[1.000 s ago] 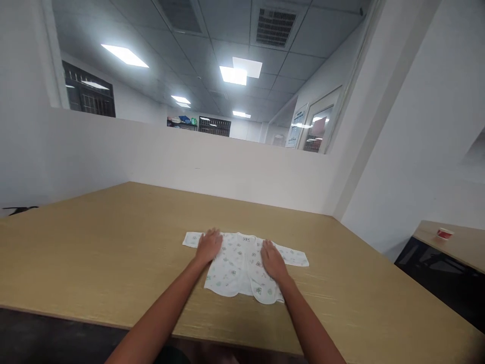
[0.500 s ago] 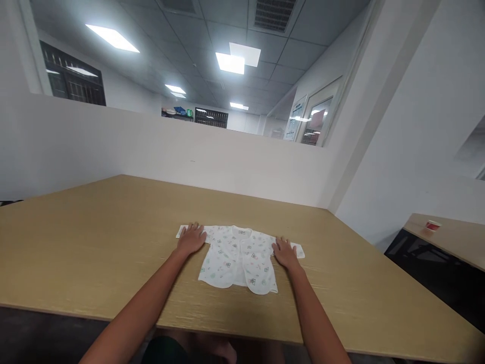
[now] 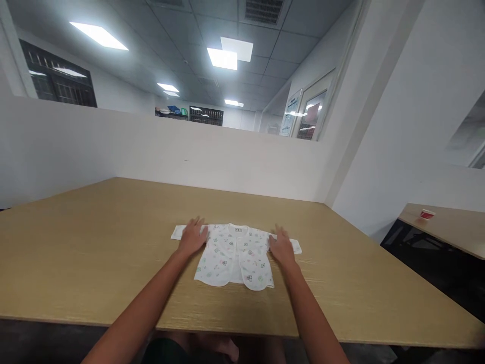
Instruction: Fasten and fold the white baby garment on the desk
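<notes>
Lying flat near the middle of the wooden bench (image 3: 94, 242), a small white baby shirt (image 3: 233, 255) with a coloured print is spread front-up, collar away from the person and both short sleeves out to the sides. The left hand (image 3: 192, 236) rests palm-down on the left sleeve and shoulder; the right hand (image 3: 282, 246) rests palm-down on the right sleeve. The fingers (image 3: 197, 222) of both hands are extended and flat on the cloth, gripping nothing. As judged from the layout, spreading and flattening look largely complete: the body panel lies smooth, the hem is even, the front edges meet. No fold is visible yet; sleeves and body remain at full spread. A low white partition (image 3: 227, 162) bounds the far edge of the bench. A small red-and-white cup (image 3: 427, 214) stands on a separate table well to the right.
</notes>
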Demonstrator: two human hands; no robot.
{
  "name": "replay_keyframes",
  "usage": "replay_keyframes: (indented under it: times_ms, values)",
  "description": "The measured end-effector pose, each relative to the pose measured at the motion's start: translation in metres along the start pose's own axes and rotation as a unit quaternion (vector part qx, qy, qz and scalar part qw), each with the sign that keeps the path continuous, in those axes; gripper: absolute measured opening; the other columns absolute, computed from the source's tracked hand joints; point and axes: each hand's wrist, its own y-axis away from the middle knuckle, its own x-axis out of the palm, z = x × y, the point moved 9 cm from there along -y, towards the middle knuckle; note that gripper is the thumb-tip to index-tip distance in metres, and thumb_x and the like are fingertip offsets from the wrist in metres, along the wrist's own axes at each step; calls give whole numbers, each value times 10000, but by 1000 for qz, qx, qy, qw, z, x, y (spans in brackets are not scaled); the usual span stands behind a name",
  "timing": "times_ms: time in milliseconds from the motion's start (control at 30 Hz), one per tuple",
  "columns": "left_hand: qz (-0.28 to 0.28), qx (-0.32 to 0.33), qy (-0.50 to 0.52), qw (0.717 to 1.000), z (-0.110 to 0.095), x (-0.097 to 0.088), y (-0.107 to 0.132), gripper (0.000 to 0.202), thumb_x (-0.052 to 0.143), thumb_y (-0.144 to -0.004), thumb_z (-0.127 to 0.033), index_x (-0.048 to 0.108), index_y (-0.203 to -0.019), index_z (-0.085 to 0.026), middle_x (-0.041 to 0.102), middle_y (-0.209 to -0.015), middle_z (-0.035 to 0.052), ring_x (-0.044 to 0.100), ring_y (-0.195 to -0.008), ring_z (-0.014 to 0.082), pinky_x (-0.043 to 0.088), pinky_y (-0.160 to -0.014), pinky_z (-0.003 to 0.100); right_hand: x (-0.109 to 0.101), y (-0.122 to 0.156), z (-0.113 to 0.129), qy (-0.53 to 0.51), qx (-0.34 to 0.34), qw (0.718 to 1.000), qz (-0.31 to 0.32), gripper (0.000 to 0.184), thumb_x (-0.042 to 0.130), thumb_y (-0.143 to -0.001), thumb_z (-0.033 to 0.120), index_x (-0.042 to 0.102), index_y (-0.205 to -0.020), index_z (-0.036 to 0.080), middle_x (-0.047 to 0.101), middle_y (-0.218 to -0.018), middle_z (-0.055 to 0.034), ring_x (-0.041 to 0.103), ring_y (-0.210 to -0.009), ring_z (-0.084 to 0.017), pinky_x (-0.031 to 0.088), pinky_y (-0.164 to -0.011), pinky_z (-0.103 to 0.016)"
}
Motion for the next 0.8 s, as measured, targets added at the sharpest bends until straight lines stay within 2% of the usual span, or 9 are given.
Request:
replay_keyframes:
  times_ms: [133,233,367,433,500,567,633,700,800]
  values:
    - [45,159,95,982,-78,21,27,529,400,-1016,-393,594,-1434,-134,545,-1492,122,534,-1352,229,417,-1174,369,20,20,73,-54,-165,985,14,532,373,-1029,296,556,-1485,94,549,-1493,-131,491,-1396,-248,343,-1215,-355]
    - [121,204,39,971,-107,51,51,607,381,-1036,-449,506,-1527,-115,436,-1589,134,425,-1464,276,327,-1237,441,53,39,104,-4,-235,968,89,596,360,-1042,317,448,-1561,38,396,-1610,-160,365,-1504,-276,261,-1265,-406]
    - [192,197,-46,960,-107,80,69,707,205,-1081,-540,290,-1650,-129,194,-1694,88,180,-1581,310,119,-1283,555,87,54,105,58,-241,951,186,657,280,-1077,355,283,-1624,-9,163,-1687,-173,140,-1588,-321,143,-1291,-499]
    - [197,191,-52,960,-105,80,70,711,175,-1086,-548,274,-1657,-136,178,-1697,81,152,-1589,298,76,-1290,539,87,55,103,53,-246,949,188,654,277,-1077,354,283,-1627,0,134,-1693,-169,111,-1592,-330,136,-1289,-514]
    - [168,206,-39,963,-109,69,67,672,196,-1093,-515,312,-1645,-150,200,-1695,77,138,-1592,288,49,-1291,527,74,51,106,23,-264,954,141,655,330,-1060,361,308,-1628,34,120,-1701,-153,101,-1593,-336,145,-1283,-534]
    - [108,226,-10,968,-116,49,58,600,252,-1093,-451,388,-1612,-182,284,-1676,71,193,-1576,276,84,-1288,507,48,42,109,-33,-276,959,50,614,404,-1030,346,415,-1586,86,217,-1689,-139,192,-1576,-313,194,-1277,-508]
    - [56,206,31,976,-117,31,42,510,331,-1071,-351,519,-1519,-197,460,-1574,88,367,-1482,264,229,-1247,454,25,28,110,-99,-271,957,-25,482,452,-1003,302,597,-1429,130,479,-1549,-146,418,-1455,-272,314,-1228,-437]
    - [46,148,66,986,-112,27,23,397,411,-1022,-258,668,-1314,-182,631,-1349,106,540,-1289,251,380,-1123,384,20,11,111,-137,-256,956,-29,333,485,-974,244,714,-1196,149,667,-1257,-134,581,-1229,-247,427,-1111,-384]
    - [60,77,85,992,-102,39,1,235,499,-952,-193,725,-1002,-155,701,-1058,102,633,-1050,238,454,-943,335,40,-14,115,-135,-236,962,29,243,534,-903,136,746,-1022,141,689,-1013,-106,622,-1020,-235,468,-975,-358]
